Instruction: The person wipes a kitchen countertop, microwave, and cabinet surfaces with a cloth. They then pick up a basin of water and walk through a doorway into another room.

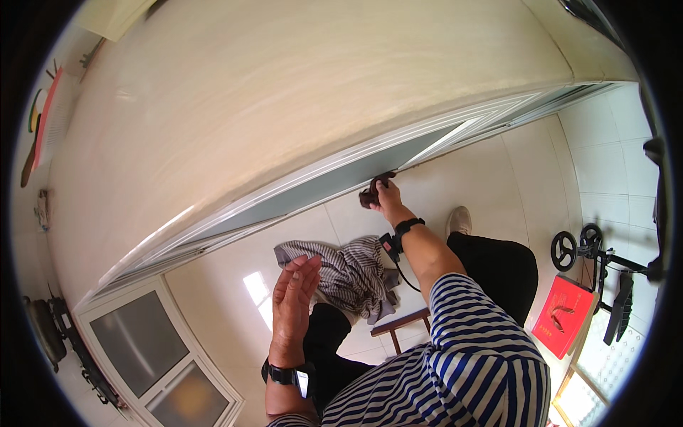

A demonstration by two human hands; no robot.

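My right hand [390,202] grips a dark brown cloth [368,199]. The cloth is bunched against the lower rail of a white-framed cabinet front with grey panels [320,184]. My left hand [294,296] is raised in front of me, holding nothing, its palm and fingers extended. A crumpled grey-and-white striped garment or cloth [347,269] lies on the pale tiled floor, just beyond my left hand. Both wrists wear black straps, and a small dark device with a cable sits by the right one.
A pale countertop [320,80] overhangs the cabinet front. On the right, a red box [564,316] sits beside a black wheeled frame [595,248]. A dark wooden stool [401,322] is close to my body. A white-framed door with grey panes [155,352] stands at lower left.
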